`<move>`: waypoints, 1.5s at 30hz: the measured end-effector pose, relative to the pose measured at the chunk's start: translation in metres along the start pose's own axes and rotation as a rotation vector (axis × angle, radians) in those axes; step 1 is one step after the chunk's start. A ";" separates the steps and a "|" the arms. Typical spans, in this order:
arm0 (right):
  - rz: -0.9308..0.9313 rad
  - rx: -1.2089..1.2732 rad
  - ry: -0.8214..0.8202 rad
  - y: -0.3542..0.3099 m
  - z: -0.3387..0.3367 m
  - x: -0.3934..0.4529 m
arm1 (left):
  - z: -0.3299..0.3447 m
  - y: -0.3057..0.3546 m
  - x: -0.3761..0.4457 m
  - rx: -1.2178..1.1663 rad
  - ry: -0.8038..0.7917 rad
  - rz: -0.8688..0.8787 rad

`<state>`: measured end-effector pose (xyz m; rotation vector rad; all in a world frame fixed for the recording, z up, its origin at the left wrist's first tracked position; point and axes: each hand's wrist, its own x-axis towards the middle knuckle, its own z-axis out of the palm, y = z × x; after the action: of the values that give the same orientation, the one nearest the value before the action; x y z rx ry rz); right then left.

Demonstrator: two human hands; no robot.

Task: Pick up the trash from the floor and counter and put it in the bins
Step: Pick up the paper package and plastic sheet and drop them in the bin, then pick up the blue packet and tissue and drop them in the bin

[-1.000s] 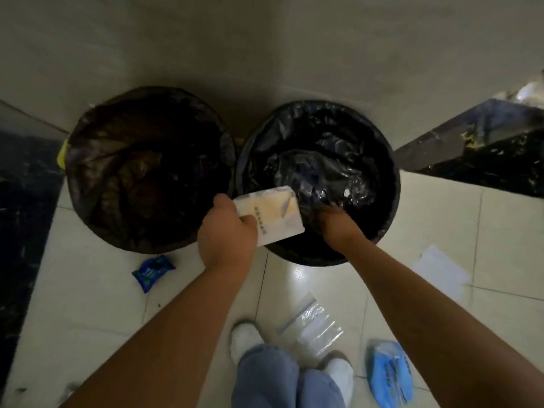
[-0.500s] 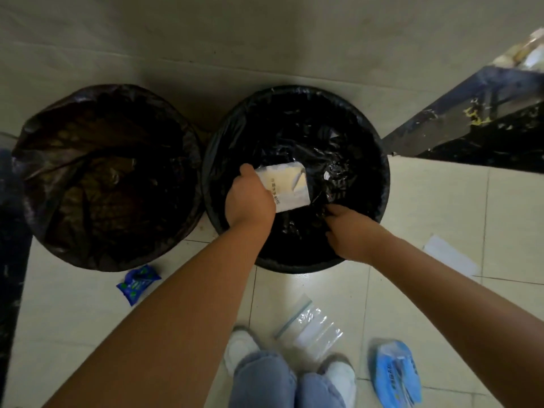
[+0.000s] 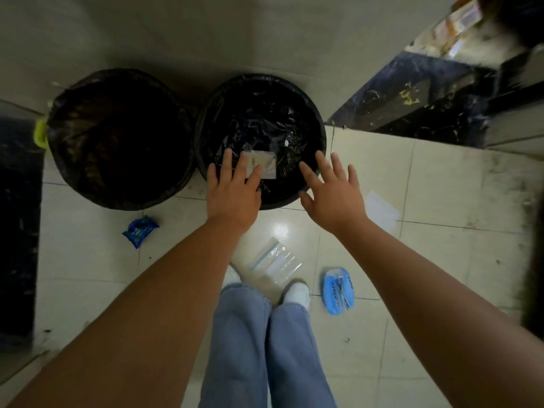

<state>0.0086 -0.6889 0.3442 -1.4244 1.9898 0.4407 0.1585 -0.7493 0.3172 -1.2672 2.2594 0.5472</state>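
Note:
Two round bins lined with dark bags stand against the wall: the left bin (image 3: 117,139) and the right bin (image 3: 265,92). A white packet (image 3: 266,166) lies inside the right bin on the black liner. My left hand (image 3: 232,189) hovers flat over that bin's near rim, fingers spread, holding nothing. My right hand (image 3: 332,189) is also spread open over the rim at the right. On the floor lie a blue wrapper (image 3: 139,231), a clear zip bag (image 3: 276,260), a light blue packet (image 3: 338,290) and a white paper (image 3: 381,210).
A dark marble counter (image 3: 426,107) juts in at the upper right, with blurred items on top. A dark marble panel (image 3: 17,231) runs along the left. My legs and white shoes (image 3: 297,293) stand on the pale tiled floor just behind the zip bag.
My left hand has let go of the white packet, which now lies in the right bin. Both hands have opened and pulled back toward the bin's near rim. The view has risen.

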 end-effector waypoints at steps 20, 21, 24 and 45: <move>-0.292 -0.182 0.117 0.123 -0.027 -0.169 | 0.006 0.174 -0.210 -0.222 -0.054 -0.458; -0.321 -0.217 0.116 0.141 -0.024 -0.177 | 0.013 0.190 -0.223 -0.237 -0.065 -0.502; -0.355 -0.308 0.091 0.188 -0.015 -0.192 | 0.034 0.233 -0.249 -0.264 -0.085 -0.574; -0.294 -0.540 -0.252 0.324 0.260 -0.074 | 0.347 0.353 -0.178 -0.631 -0.320 -0.781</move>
<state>-0.1984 -0.3634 0.1716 -1.8427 1.4862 1.0206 0.0086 -0.2641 0.1816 -2.0258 1.1965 1.0823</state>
